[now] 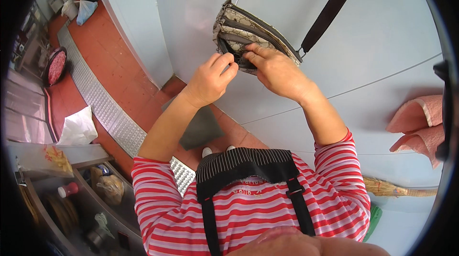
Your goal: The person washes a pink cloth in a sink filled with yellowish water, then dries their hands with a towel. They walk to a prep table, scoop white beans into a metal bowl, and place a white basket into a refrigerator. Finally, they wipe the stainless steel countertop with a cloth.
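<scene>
A beige patterned shoulder bag (pixel 258 37) with dark trim and several zippers hangs against the pale wall in front of me. Its front pocket (pixel 236 53) gapes, showing a dark inside. With fingertips pinched together, my left hand (pixel 211 78) is at the pocket's lower left edge; what exactly lies between them is hidden. My right hand (pixel 281 71) grips the pocket's right side, its fingertips at the opening and its thumb out of sight. A wide dark strap (pixel 331 12) runs up from the bag's right end.
Pink towels (pixel 417 116) hang at right, above a straw broom (pixel 391 188). A dark mat (pixel 200 127) lies on the red tile floor (pixel 114 55), beside a studded metal strip (pixel 96 91). Open shelving (pixel 86 184) stands at lower left. A basin of pink material (pixel 56 67) is further off.
</scene>
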### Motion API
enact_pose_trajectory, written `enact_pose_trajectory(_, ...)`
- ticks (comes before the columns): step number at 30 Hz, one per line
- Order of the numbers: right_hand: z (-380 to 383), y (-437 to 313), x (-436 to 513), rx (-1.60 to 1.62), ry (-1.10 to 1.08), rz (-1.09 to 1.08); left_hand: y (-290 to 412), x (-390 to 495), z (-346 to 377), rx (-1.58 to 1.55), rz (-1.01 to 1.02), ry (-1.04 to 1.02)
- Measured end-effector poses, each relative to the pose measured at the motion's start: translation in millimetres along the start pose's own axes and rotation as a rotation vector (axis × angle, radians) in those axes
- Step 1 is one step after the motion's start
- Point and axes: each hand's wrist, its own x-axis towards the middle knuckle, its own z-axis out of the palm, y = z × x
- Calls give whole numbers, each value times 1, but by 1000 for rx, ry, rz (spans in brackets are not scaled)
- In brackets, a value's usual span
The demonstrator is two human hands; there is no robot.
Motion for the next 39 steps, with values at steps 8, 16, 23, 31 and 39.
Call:
enact_pose_trajectory(8, -36, 3, -5, 482, 137, 252, -1, 7, 8, 41, -136, 112)
enact_pose_trajectory(16, -21, 4, -60, 159, 102, 350, 45, -20, 45, -170, -617, 96)
enact_pose_trajectory(23, 16, -4, -81, 94, 148, 364, 38, 4, 70, -91, -650, 163)
enact_pose_trajectory(31, 70, 3, -72, -137, 341, 397, 34, 25, 59, -185, -524, -6)
enact_pose_trajectory(39, 85, 9, -58, -185, 508, 506, 16, 46, 25, 180, -295, -373)
